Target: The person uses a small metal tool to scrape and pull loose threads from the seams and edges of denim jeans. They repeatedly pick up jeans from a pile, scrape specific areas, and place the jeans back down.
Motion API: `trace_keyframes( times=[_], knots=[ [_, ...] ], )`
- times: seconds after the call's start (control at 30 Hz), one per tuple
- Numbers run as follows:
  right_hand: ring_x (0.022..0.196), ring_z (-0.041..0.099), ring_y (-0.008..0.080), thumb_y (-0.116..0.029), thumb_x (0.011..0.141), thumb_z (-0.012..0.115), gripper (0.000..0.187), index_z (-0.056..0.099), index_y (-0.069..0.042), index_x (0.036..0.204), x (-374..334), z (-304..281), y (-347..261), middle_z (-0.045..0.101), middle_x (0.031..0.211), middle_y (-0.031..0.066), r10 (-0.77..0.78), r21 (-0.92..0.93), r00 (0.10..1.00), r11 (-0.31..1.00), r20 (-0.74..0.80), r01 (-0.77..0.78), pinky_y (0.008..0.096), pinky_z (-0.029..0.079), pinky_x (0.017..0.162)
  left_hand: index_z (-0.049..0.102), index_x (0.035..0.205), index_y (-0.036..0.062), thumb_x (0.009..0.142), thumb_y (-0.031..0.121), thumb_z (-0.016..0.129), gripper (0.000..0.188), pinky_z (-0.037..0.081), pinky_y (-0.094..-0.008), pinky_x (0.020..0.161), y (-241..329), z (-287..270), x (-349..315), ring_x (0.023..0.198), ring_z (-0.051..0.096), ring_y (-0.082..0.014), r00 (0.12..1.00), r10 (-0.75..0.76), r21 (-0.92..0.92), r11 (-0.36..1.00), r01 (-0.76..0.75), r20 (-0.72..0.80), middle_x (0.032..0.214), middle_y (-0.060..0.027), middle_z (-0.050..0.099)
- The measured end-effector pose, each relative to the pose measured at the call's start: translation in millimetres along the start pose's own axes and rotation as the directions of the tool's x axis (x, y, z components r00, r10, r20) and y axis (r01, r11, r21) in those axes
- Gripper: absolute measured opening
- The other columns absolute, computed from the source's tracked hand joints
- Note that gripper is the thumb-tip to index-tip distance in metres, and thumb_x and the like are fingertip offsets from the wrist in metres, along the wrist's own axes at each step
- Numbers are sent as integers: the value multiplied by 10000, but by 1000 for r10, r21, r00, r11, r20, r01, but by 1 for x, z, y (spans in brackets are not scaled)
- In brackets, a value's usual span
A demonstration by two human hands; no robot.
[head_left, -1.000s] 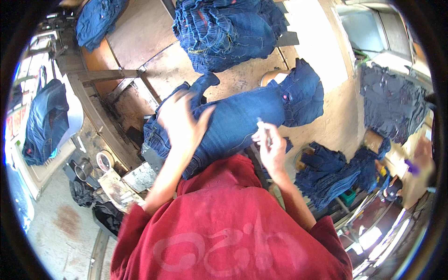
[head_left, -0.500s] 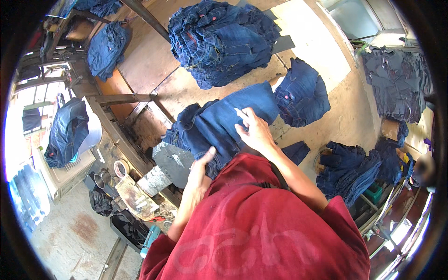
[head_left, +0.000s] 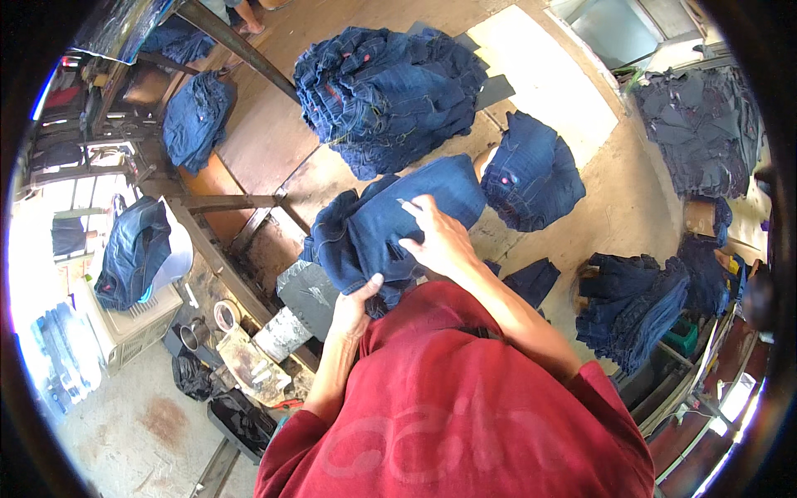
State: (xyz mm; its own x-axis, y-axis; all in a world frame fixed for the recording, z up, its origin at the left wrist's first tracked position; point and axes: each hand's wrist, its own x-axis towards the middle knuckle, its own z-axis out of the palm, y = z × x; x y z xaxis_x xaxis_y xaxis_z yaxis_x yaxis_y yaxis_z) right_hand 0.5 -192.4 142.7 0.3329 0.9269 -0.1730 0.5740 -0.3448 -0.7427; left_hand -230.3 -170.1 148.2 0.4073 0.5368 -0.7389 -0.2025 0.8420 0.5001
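Note:
A pair of dark blue jeans (head_left: pixel 423 187) lies stretched out in front of my body, its near left end bunched up. My left hand (head_left: pixel 354 303) grips the bunched edge, thumb on top and the other fingers hidden beneath the cloth. Over the flat middle part, my right hand (head_left: pixel 437 241) pinches a small, thin whitish piece (head_left: pixel 404 202), like a bit of chalk; it is too small to be sure. That hand's fingertips are close to the denim. A grey-black board (head_left: pixel 311 295) shows beside my left hand.
A big heap of jeans (head_left: pixel 386 95) sits on the floor ahead, with a smaller denim bundle (head_left: pixel 531 174) to its right. More denim (head_left: pixel 631 303) lies at right. On the left stand a wooden bench frame (head_left: pixel 232 266), a tape roll (head_left: pixel 226 315) and a metal cup (head_left: pixel 195 334).
My right hand has shifted slightly left along the jeans with the whitish piece. My left hand keeps its grip on the edge. The whole view has tilted a little.

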Motion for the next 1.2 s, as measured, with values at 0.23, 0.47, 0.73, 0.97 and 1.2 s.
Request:
trace_keyframes(
  times=[0.23,0.47,0.73,0.97,1.2],
  knots=[
    [729,770,364,-180,1045,692,152,664,-118,1181,-50,-41,-14,767,837,155,-71,-62,996,996,-46,68,487,615,664,671,1372,-47,909,-57,743,470,612,-456,1049,13,-6,36,1175,746,-307,914,-266,57,963,262,306,1271,-169,772],
    [559,738,257,-158,950,680,140,711,-50,1034,-73,-10,-60,713,629,86,-250,-388,965,884,77,260,383,598,544,769,1230,-16,834,-58,813,400,580,-400,1039,15,-20,26,1057,757,-248,952,-173,312,946,89,253,1193,-99,804],
    [537,740,267,-168,939,670,156,725,-53,1028,-80,-16,-69,729,631,119,-180,-345,973,913,142,219,396,590,521,725,1328,-6,840,-43,848,504,539,-401,1088,10,-32,33,1156,710,-241,935,-238,342,929,141,262,1272,-93,769],
    [551,729,284,-155,988,673,125,714,-73,1073,-89,-25,-65,731,670,98,-178,-297,968,928,178,225,418,588,552,759,1247,-19,811,-76,823,445,596,-431,1034,7,-30,33,1080,761,-280,940,-204,271,954,128,274,1216,-120,797],
    [639,601,180,-385,1014,803,397,596,-62,1115,-25,-44,71,622,820,11,531,377,779,832,-333,-406,380,511,621,624,1443,-5,949,87,809,535,581,-488,1084,-2,-47,34,1203,727,-317,995,-101,144,984,103,-20,1372,-147,731]
  ],
)
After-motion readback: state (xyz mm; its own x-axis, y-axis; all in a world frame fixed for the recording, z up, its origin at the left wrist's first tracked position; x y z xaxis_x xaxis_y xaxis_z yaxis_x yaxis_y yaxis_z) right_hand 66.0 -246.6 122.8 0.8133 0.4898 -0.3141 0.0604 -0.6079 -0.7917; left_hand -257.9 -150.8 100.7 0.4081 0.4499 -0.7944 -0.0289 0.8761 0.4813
